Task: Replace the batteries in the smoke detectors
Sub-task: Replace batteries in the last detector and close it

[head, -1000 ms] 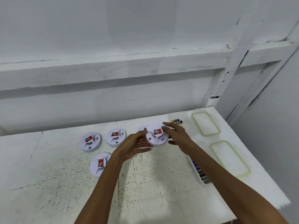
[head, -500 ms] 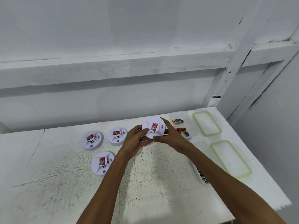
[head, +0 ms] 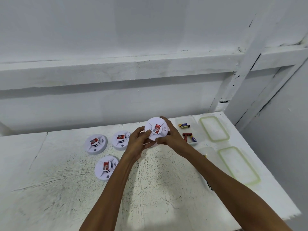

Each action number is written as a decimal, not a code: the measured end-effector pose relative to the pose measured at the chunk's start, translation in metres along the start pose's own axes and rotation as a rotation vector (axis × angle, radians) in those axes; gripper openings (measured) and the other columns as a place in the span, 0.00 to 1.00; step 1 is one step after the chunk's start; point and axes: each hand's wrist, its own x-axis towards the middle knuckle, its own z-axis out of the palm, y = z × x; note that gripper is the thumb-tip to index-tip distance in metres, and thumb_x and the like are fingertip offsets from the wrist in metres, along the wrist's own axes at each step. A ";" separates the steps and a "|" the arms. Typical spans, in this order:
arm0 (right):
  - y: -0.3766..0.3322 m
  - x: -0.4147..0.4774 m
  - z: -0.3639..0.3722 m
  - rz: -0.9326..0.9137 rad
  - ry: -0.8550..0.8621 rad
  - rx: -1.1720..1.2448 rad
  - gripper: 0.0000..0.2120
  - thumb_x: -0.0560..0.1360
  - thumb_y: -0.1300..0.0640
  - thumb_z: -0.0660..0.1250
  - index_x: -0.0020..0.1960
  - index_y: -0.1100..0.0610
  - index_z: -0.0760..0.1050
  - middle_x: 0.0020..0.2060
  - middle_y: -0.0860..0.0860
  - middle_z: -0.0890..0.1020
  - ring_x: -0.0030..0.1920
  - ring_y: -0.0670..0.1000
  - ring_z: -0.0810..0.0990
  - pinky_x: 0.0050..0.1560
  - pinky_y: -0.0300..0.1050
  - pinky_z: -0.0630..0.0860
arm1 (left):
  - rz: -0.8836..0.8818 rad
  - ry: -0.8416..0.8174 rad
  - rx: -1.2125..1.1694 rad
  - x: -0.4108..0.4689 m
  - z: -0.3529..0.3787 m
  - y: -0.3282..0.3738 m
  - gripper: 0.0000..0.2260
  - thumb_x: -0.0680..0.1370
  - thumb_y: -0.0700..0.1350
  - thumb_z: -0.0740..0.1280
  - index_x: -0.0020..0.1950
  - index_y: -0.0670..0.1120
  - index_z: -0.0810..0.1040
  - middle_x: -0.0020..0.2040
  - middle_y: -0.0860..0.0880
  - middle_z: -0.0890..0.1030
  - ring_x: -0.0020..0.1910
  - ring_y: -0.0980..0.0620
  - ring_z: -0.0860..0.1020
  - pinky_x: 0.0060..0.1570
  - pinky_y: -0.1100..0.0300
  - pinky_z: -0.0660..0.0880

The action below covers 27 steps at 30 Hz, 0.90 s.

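A round white smoke detector (head: 155, 130) with a red label is lifted off the white table (head: 58, 189) and tilted toward me. My left hand (head: 139, 141) grips its left rim and my right hand (head: 168, 135) wraps its right side and lower edge. Three more white smoke detectors lie flat on the table to the left: one at the far left (head: 95, 144), one beside my left hand (head: 120, 140), one nearer me (head: 106, 167). A clear container (head: 179, 120) right of my hands holds loose batteries (head: 184, 125).
Two clear lids with green seals lie at the right, one at the back (head: 214, 129) and one nearer (head: 238, 164). A second clear container (head: 205, 150) is partly hidden under my right forearm. A white wall with a ledge rises behind the table, whose right edge is close.
Both hands have lifted the detector off the table and tilted its face toward me. The camera view shifted slightly, and the batteries in the container came into view.
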 end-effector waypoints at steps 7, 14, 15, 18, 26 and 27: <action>-0.006 0.004 0.000 0.016 -0.047 0.063 0.39 0.69 0.72 0.72 0.72 0.43 0.67 0.64 0.46 0.78 0.63 0.51 0.79 0.54 0.52 0.82 | -0.020 0.007 0.014 0.004 -0.002 0.004 0.13 0.81 0.40 0.69 0.65 0.40 0.78 0.57 0.41 0.85 0.54 0.38 0.85 0.55 0.43 0.82; -0.003 0.000 0.000 0.020 -0.047 0.098 0.36 0.69 0.73 0.71 0.65 0.39 0.70 0.61 0.45 0.81 0.60 0.52 0.80 0.53 0.53 0.82 | -0.041 0.006 0.003 0.002 -0.003 -0.001 0.13 0.81 0.39 0.69 0.65 0.40 0.78 0.58 0.40 0.85 0.54 0.39 0.85 0.54 0.43 0.82; -0.003 -0.001 0.000 0.021 -0.045 0.104 0.36 0.69 0.73 0.71 0.66 0.40 0.71 0.60 0.45 0.81 0.60 0.52 0.81 0.54 0.54 0.82 | -0.045 0.005 0.005 0.003 -0.003 -0.001 0.13 0.81 0.39 0.69 0.65 0.40 0.78 0.58 0.40 0.85 0.54 0.38 0.85 0.54 0.43 0.82; -0.002 -0.001 0.000 0.016 -0.041 0.114 0.36 0.69 0.73 0.71 0.66 0.40 0.71 0.60 0.45 0.81 0.60 0.53 0.81 0.53 0.53 0.82 | -0.049 0.008 0.009 0.004 -0.004 -0.002 0.14 0.81 0.40 0.70 0.66 0.40 0.78 0.59 0.40 0.85 0.54 0.39 0.85 0.53 0.44 0.83; -0.004 0.005 -0.013 0.143 -0.137 0.171 0.26 0.80 0.62 0.64 0.74 0.43 0.66 0.66 0.50 0.78 0.61 0.58 0.80 0.61 0.56 0.79 | -0.046 0.006 -0.007 0.007 -0.007 0.000 0.13 0.81 0.40 0.69 0.65 0.41 0.78 0.59 0.40 0.85 0.54 0.38 0.85 0.56 0.42 0.82; -0.005 0.005 -0.015 0.155 -0.123 0.174 0.23 0.82 0.58 0.62 0.74 0.43 0.66 0.66 0.50 0.78 0.61 0.58 0.81 0.60 0.55 0.79 | -0.053 0.004 -0.018 0.007 -0.007 -0.001 0.13 0.81 0.40 0.69 0.65 0.41 0.78 0.59 0.40 0.85 0.54 0.38 0.85 0.56 0.41 0.81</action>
